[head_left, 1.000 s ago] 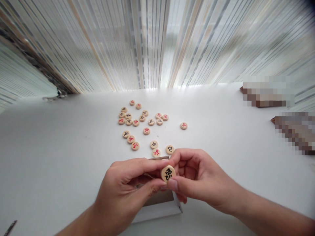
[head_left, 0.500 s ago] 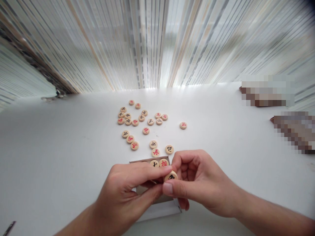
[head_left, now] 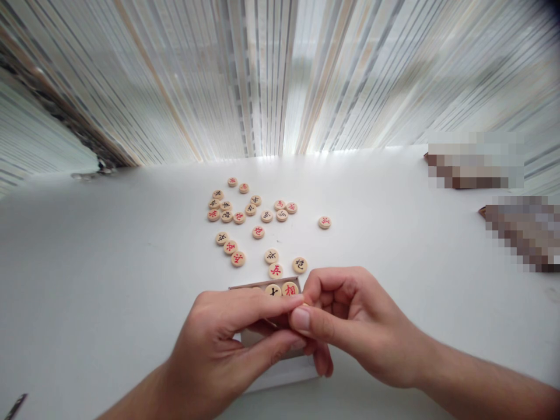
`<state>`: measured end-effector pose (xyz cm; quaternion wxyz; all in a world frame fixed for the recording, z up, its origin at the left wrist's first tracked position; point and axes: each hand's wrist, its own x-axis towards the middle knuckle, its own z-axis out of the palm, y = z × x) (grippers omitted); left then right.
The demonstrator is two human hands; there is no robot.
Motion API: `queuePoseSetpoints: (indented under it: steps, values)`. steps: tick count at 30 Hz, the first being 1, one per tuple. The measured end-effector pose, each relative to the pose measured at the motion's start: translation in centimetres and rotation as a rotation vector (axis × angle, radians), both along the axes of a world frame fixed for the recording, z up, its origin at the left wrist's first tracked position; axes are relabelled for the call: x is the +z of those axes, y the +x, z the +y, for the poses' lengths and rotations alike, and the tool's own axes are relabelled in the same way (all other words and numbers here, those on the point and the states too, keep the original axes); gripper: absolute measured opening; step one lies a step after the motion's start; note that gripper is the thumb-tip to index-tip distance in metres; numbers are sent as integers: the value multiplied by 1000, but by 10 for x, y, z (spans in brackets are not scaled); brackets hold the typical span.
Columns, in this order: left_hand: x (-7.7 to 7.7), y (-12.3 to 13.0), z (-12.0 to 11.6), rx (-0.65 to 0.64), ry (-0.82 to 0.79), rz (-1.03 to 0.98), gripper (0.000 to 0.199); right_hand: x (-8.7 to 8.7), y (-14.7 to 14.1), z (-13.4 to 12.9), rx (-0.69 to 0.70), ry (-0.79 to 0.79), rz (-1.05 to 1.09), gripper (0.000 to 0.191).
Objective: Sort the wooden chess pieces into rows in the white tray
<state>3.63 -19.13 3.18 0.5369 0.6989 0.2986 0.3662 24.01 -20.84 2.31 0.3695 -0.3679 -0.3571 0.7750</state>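
Observation:
Over an open shallow box (head_left: 286,373) my two hands meet at one round wooden xiangqi piece, mostly hidden behind the fingers. My right hand (head_left: 354,326) pinches it, thumb bent over its face. My left hand (head_left: 231,332) has its index fingertip against the piece's far side and its thumb below, closed around it; its other fingers are hidden. Inside the box, along the far wall, lie a piece with a black character (head_left: 273,290) and a red-lettered piece (head_left: 290,290). Just beyond the box are a black-lettered piece (head_left: 300,265) and a red one (head_left: 275,270).
Several more xiangqi pieces (head_left: 238,217) lie scattered face up on the white table (head_left: 109,262). One red piece (head_left: 324,222) sits apart to the right. Striped curtains (head_left: 262,87) hang behind. Two blurred-out objects (head_left: 525,236) stand at the right; a dark thin object (head_left: 16,406) is at bottom left.
The held piece has turned between my fingers, so its black character no longer shows. My right thumb has slid over it, and my left thumb has reached further right.

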Motion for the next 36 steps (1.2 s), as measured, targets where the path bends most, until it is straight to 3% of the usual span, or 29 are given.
queuePoseSetpoints:
  steps: [18, 24, 36]
  values:
    - [1, 0, -2, 132, -87, -70, 41, 0, 3, 3, 11, 233, -20, 32]
    - [-3, 1, -2, 207, -92, -73, 39, -3, 5, 0, -36, 312, -53, 17]
    - [-4, 1, -4, 208, -141, -93, 34, -13, 4, 1, -115, 375, -152, 16]
